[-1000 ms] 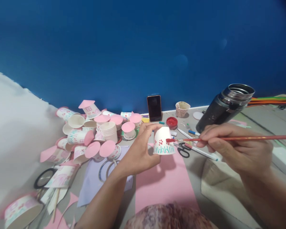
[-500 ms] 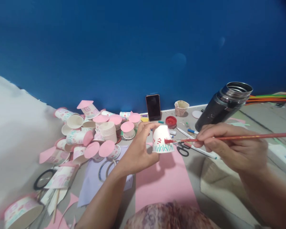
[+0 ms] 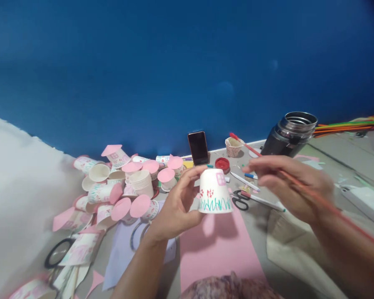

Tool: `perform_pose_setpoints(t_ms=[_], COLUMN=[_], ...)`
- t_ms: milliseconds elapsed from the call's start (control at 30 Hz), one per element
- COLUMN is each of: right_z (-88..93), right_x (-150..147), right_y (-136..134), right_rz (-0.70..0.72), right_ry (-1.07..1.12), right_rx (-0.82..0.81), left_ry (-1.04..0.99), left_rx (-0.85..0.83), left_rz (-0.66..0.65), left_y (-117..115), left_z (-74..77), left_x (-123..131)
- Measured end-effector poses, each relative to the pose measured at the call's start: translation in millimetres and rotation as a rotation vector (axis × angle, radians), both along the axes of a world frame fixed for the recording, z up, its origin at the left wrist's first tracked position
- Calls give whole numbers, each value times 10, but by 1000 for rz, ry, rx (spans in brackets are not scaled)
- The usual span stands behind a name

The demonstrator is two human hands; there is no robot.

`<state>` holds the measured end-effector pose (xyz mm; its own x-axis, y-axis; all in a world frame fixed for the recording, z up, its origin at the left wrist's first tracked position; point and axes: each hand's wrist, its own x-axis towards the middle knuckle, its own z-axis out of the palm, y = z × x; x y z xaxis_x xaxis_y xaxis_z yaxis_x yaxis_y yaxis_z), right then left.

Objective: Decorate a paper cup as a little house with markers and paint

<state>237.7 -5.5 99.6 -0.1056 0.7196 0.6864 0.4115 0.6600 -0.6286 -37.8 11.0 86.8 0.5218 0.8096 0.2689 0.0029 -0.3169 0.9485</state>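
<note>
My left hand (image 3: 179, 203) grips a white paper cup (image 3: 214, 200) upside down, thumb and fingers around its left side. Green grass strokes, red flower dots and a pink window are drawn on the cup. Between the fingers of my right hand (image 3: 294, 185) is a thin paintbrush (image 3: 252, 150), its red tip pointing up and to the left, apart from the cup. A small pot of red paint (image 3: 222, 165) stands behind the cup. Beneath both lies a sheet of pink paper (image 3: 220, 249).
Decorated paper cups with pink cone roofs (image 3: 141, 205) crowd the left side. A phone (image 3: 198, 148) leans at the wall beside a small patterned cup (image 3: 233, 148). Scissors (image 3: 240, 203), markers (image 3: 244, 181) and an open dark flask (image 3: 288, 135) sit to the right.
The brush has left the cup's surface and swung upward, its tip now near the small patterned cup. My left hand has turned the cup, bringing the pink window into view.
</note>
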Motion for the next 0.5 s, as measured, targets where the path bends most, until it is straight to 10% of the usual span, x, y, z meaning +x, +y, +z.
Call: perform_pose_setpoints(t_ms=[233,500], right_z=[-78,-136], right_x=[-134,-79], right_y=[60,114], right_rz=[205,194], right_ry=[-333,-378], right_rx=[31,46], left_ry=[-104,353], left_rx=[-54,152], left_rz=[-29,56], left_y=[-88,38], left_z=[-102,185], left_x=[58,-77])
